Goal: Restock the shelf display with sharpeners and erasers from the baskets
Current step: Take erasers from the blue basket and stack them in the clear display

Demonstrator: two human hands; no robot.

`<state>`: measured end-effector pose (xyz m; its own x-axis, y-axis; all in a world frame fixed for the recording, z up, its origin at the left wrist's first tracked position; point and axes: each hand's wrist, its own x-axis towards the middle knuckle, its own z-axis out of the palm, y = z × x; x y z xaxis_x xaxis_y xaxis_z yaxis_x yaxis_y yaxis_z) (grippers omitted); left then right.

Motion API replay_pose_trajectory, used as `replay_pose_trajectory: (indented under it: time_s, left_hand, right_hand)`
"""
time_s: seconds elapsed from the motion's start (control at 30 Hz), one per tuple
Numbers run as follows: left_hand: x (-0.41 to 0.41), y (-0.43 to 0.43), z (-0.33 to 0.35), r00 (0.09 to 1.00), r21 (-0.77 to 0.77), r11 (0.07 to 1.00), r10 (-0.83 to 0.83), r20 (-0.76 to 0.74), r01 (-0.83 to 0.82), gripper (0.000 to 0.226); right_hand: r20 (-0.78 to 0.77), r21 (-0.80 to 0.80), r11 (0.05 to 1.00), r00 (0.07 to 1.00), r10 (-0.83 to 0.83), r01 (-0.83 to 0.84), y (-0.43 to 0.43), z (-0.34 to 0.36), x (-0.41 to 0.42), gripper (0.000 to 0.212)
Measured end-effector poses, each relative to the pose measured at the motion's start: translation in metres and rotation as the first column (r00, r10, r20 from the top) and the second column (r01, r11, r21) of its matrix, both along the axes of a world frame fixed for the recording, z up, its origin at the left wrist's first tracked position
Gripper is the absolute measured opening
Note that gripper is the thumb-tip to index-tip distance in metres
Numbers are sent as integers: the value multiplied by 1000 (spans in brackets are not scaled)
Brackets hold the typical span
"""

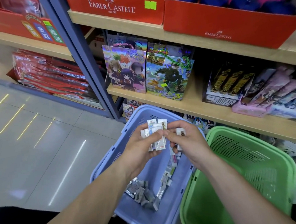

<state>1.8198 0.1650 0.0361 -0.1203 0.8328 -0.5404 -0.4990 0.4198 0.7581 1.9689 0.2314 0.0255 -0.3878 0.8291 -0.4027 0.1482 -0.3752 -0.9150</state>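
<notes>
Head view: left hand point(140, 148) is curling its fingers & thumb round a small bunch of white wrapped erasers point(156, 131), gripping them w/ the tops sticking up past the fingertips. Right hand point(190, 144) is pinching one more little white eraser point(180, 132) w/ bent fingers, & its thumb tip is almost meeting the left thumb. Both hands are hanging close together, side by side.

The bunch is looking like flat little blocks, white w/ blue, grey & gold bits on the wraps. Print is too small to read.

Both hands are hovering above the pale blue plastic basket w/ slotted sides point(145, 218), not touching it. More loose wrapped erasers point(145, 193) are lying in a heap at the bottom of that basket, below the wrists, & a few are lining up along its right wall. Green plastic basket point(247, 156) is sitting right up against the blue one, on the right side. Long wooden shelf point(216, 113) is running behind both baskets, carrying two shiny cartoon gift bags point(126, 68) & some boxes. Red cardboard Faber-Castell box point(115, 5) is sitting on the shelf above.
</notes>
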Motion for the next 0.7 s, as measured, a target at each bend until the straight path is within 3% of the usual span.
replay_pose_trajectory:
  time_s: [0.2,0.37,0.47,0.57,0.7]
  left_hand:
    - [12,9,9,1000,6,1000,-16,3,16,49]
    - [24,15,22,995,36,996,-81,-61,83,35]
    - [36,20,38,982,77,985,-144,-121,154,29]
    - [50,29,58,970,105,974,-182,-164,200,43]
    - [78,43,93,960,177,953,-215,-181,247,50]
  right_hand:
    - [14,22,1000,1000,-17,16,3,9,14,15]
    - [-56,5,999,997,-53,53,3,26,44,49]
    - [-63,81,994,995,-73,78,1,43,71,37]
    - [-108,100,979,980,-167,178,5,70,98,25]
    - [-108,162,940,952,-285,299,7,115,139,25]
